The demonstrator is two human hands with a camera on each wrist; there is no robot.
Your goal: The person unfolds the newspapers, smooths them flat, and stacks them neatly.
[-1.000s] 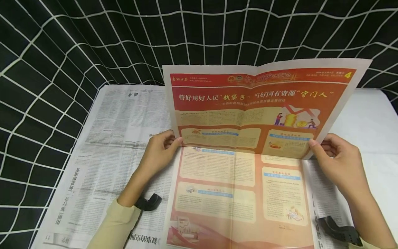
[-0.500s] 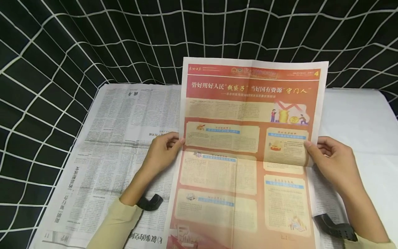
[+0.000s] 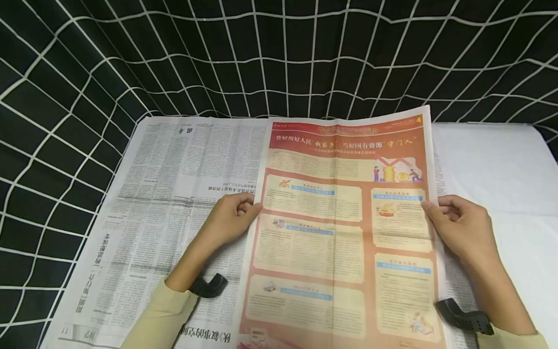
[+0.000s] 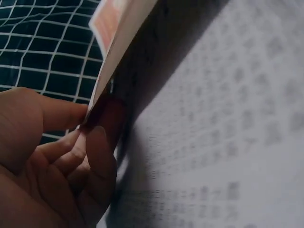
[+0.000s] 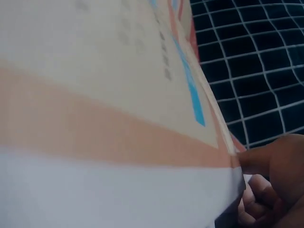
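Note:
A red and orange newspaper page (image 3: pixel 314 247) lies lengthwise before me in the head view, its far right corner lifted a little. My left hand (image 3: pixel 233 215) pinches its left edge between thumb and curled fingers, about midway along. Across from it, my right hand (image 3: pixel 464 223) pinches the right edge, thumb on top of the printed side. In the left wrist view the left thumb and fingers (image 4: pixel 102 152) meet at the paper's edge, above a page of black print. The right wrist view has the right hand (image 5: pixel 270 175) at the sheet's edge, fingers partly hidden under it.
Underneath is a black-and-white newspaper (image 3: pixel 144 213), spread to the left and showing at the right edge of the red page. A white surface (image 3: pixel 505 184) extends at the right. Black cloth with white grid lines (image 3: pixel 305 53) stands behind and at the left.
The page's far half, raised and folded up a second ago, has come down flatter, away from me. Both hands keep their pinch on the edges; the right hand has shifted slightly left.

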